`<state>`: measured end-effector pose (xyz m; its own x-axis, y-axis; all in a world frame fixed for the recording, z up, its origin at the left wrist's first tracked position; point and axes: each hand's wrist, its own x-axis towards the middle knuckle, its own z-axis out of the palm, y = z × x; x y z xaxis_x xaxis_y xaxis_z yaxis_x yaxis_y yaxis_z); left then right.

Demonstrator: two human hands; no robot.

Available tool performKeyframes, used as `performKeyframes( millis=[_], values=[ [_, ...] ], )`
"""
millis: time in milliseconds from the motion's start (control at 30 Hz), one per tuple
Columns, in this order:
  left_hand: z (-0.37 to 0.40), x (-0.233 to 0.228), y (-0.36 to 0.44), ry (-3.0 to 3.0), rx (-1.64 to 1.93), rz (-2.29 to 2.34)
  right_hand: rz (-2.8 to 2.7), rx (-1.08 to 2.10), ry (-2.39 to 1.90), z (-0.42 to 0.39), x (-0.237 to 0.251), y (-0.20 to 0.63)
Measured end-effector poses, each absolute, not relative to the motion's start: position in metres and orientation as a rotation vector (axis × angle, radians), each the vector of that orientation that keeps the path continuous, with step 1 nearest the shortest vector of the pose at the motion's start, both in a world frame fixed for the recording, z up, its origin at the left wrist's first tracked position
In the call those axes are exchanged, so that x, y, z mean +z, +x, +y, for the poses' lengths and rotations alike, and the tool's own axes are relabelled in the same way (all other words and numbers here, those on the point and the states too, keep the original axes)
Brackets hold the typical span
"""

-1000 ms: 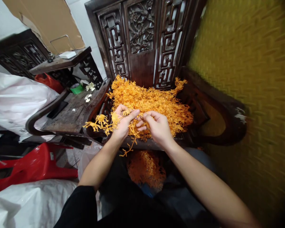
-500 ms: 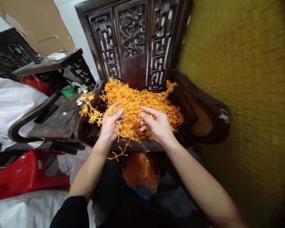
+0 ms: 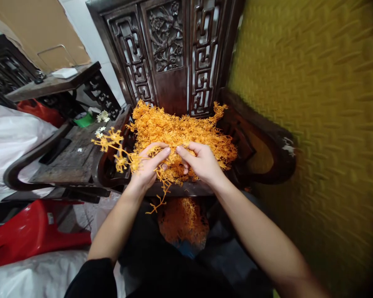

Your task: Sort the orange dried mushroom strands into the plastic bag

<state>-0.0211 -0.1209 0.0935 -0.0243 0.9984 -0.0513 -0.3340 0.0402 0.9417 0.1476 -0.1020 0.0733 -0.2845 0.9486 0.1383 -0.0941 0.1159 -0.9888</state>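
Observation:
My left hand (image 3: pixel 147 167) is closed in a pinch on an orange branching sprig (image 3: pixel 121 155), which looks like plastic. Forked ends of the sprig stick out to the left, and a thinner part dangles below the palm. My right hand (image 3: pixel 200 161) is also pinched, thumb against forefinger, with its fingertips almost touching those of my left. Whatever lies between the right fingertips is hidden against the orange behind. Both hands are over the front of a big heap of similar orange sprigs (image 3: pixel 180 128), piled on the seat of a dark carved wooden chair (image 3: pixel 170 93).
A yellow textured surface (image 3: pixel 313 103) rises on the right, beside the chair's curved armrest (image 3: pixel 279 153). To the left are another wooden seat (image 3: pixel 71 159) with a green tape roll (image 3: pixel 83 120), white sacks (image 3: pixel 15 140) and a red plastic stool (image 3: pixel 34 231). More orange material (image 3: pixel 183 219) lies below, between the knees.
My hands have come together, so the gap between their fingertips has nearly closed. The sprig has shifted with my left hand. The whole view has moved slightly.

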Motion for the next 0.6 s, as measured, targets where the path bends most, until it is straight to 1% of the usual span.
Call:
performKeyframes(
  millis=[133,333,600],
  values=[
    [-0.119,0.090,-0.020,0.974,1.242,1.025,-1.520,1.415,-0.932,-0.105,0.074,0.148],
    [-0.110,0.077,-0.017,1.001,1.541,1.052,-1.631,1.484,-0.856,-0.110,0.083,0.143],
    [-0.110,0.078,-0.006,1.134,1.642,1.114,-1.540,1.521,-0.942,-0.107,0.081,0.142]
  ],
)
